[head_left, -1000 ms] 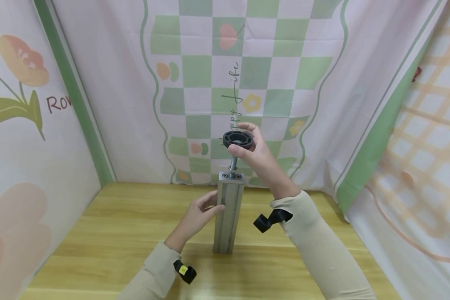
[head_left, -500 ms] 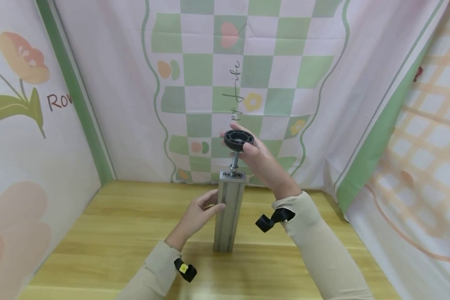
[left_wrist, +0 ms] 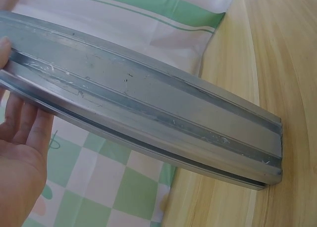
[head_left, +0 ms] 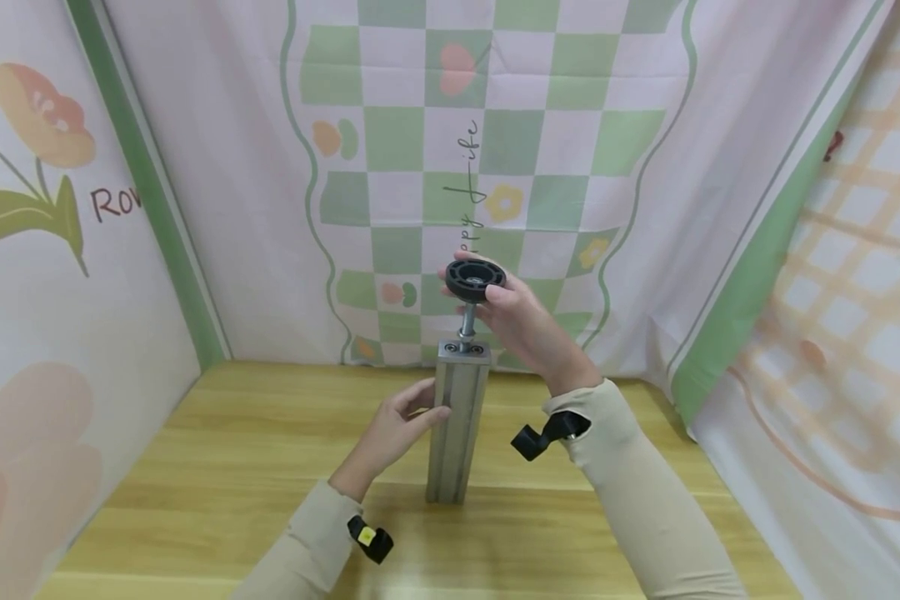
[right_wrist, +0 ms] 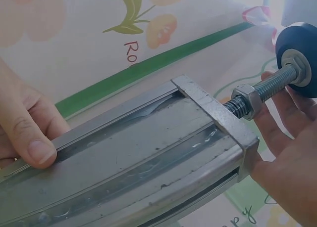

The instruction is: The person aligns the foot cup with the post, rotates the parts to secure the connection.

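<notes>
Toward twelve o'clock hangs a cloth (head_left: 577,75) printed with green and white checks. A wood-grain table (head_left: 270,433) spreads toward six o'clock, and on it the grey metal profile (head_left: 461,433) stands on end, its grooved faces scuffed and specked. The left hand (head_left: 393,429) grips the profile at nine o'clock, thumb in front; the right hand (head_left: 528,325), at four o'clock of the black foot (head_left: 474,285), pinches its ribbed rim between thumb and fingers. An end plate (right_wrist: 214,113) caps the profile, joined to the foot by a shiny threaded rod (right_wrist: 275,86) with a hex nut (right_wrist: 247,101).
</notes>
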Demonstrator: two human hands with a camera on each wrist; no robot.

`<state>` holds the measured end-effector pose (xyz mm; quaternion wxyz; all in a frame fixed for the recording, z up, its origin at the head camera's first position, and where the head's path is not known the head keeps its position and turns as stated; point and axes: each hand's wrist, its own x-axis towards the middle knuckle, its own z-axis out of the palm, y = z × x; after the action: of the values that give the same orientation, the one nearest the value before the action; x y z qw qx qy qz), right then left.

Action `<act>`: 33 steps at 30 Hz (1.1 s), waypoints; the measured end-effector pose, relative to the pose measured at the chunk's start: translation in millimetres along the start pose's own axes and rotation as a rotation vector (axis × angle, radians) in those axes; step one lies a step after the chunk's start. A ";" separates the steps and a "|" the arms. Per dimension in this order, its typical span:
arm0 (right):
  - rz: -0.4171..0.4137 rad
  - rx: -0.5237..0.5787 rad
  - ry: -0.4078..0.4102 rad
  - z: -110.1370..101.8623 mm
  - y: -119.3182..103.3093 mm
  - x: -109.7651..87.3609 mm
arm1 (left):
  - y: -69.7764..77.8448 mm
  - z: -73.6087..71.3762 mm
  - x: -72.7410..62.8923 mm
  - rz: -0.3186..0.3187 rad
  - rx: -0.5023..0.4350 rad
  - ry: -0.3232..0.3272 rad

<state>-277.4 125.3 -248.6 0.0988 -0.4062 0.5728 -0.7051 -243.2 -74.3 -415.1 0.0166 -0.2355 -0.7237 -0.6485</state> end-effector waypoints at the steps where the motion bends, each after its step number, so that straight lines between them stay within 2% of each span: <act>1: -0.002 -0.007 0.000 -0.3 0.1 -0.2 | 0.0 0.0 0.0 0.002 0.001 -0.001; 13: -0.026 -0.048 0.014 0.5 -3.0 0.9 | -1.2 -0.5 1.4 0.016 0.006 0.001; 19: -0.012 -0.067 0.086 0.7 -3.7 0.1 | 0.6 0.1 -0.4 0.017 -0.004 -0.002; 28: 0.066 -0.173 0.208 11.7 -7.9 0.2 | 1.0 -0.8 -1.8 0.020 -0.004 0.002; 33: 0.110 -0.193 0.284 20.3 -10.8 1.2 | -0.2 -1.7 -3.1 0.028 0.002 -0.001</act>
<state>-260.7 113.3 -238.1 0.0160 -0.2780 0.6674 -0.6907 -241.0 -76.9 -416.1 0.0254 -0.2457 -0.7209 -0.6475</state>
